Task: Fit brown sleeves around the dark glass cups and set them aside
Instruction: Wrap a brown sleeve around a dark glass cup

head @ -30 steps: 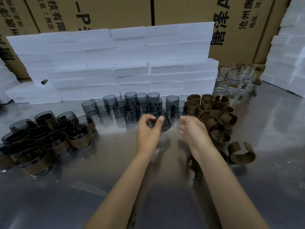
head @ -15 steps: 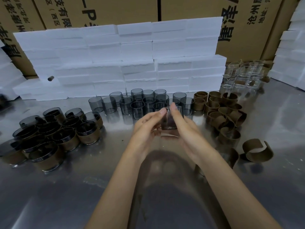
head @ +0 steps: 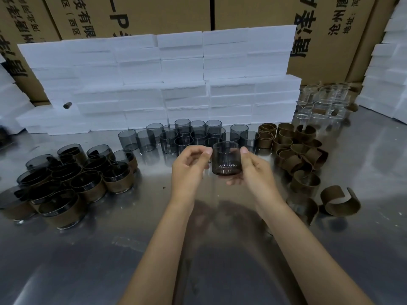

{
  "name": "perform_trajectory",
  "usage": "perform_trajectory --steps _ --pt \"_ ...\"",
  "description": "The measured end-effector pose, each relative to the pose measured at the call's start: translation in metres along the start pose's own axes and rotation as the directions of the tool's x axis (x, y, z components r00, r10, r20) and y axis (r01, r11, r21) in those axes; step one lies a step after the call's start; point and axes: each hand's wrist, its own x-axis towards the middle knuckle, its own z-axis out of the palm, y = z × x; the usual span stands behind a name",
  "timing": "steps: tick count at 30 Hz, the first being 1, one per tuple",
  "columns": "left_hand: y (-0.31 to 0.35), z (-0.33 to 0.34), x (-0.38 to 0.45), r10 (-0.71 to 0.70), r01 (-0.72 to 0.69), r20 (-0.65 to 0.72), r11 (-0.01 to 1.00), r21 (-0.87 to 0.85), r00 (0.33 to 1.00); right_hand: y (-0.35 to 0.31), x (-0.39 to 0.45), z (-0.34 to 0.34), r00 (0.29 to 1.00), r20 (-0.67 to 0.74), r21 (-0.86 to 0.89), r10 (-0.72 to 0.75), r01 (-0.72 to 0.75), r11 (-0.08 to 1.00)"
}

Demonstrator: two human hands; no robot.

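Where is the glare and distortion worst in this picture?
Head view: overhead light glares off the shiny steel table at right; the person's dark shadow covers its near centre; wide-angle bending curves the white foam block stack and cardboard cartons; edges look soft.

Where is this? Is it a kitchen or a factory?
Most likely a packing workshop or small factory. Big printed cartons and stacked white foam blocks line the back, and a steel table holds dozens of matching cups and sleeves.

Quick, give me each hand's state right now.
Left hand: curled, thumb touching the dark glass cup.
Right hand: holding that cup, no sleeve on it.
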Motion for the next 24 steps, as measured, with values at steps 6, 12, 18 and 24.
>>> perform_trajectory --steps 6,12,18,24 --pt "0.005 0.006 -0.007 -0.027 0.025 0.096 0.999 0.019 0.995 -0.004 0.001 -0.001 0.997 -0.081 -0.033 -0.012 0.01 0.999" --pt "0.0 0.018 -0.015 -0.038 0.018 0.278 0.997 0.071 0.96 -0.002 -0.001 0.007 0.975 0.137 0.081 0.174 -0.186 0.979" --pt "0.002 0.015 -0.014 -0.087 0.067 0.285 0.995 0.079 0.955 0.002 -0.001 0.01 0.979 0.141 0.02 0.15 -0.155 0.988" --pt "0.0 0.014 -0.011 -0.143 0.119 0.313 0.988 0.095 0.939 0.007 0.003 0.011 0.985 0.086 0.105 0.147 -0.156 0.982"
